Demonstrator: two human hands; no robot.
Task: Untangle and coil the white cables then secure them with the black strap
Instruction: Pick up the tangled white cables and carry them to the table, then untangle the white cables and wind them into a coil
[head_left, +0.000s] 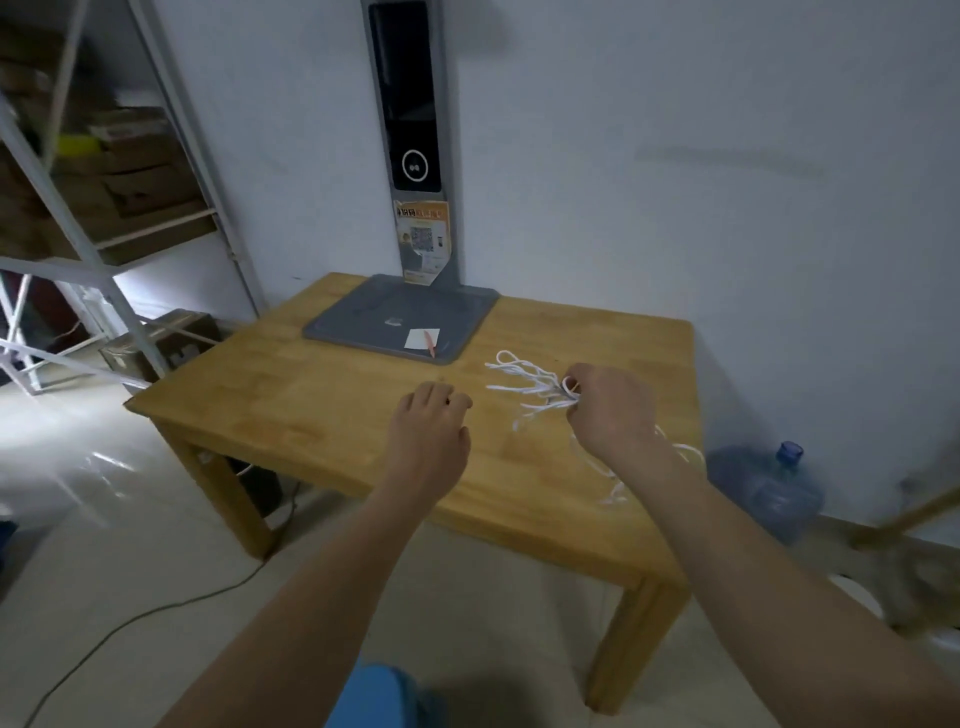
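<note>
A bunch of white cables (524, 387) lies on the right part of the wooden table (322, 415), its loops fanning out to the left. More white cable (618, 483) trails toward the table's near right edge. My right hand (613, 410) pinches the bunch where the strands meet. My left hand (434, 421) hovers over the table to the left of the cables, fingers curled, holding nothing that I can see. I see no black strap; whether one is hidden under a hand I cannot tell.
A grey stand base (400, 319) with a tall grey column (410, 140) stands at the table's back by the wall, a white note and a red pen (423, 340) on it. A blue water jug (769, 491) stands on the floor at right. Metal shelving (104, 208) is at left.
</note>
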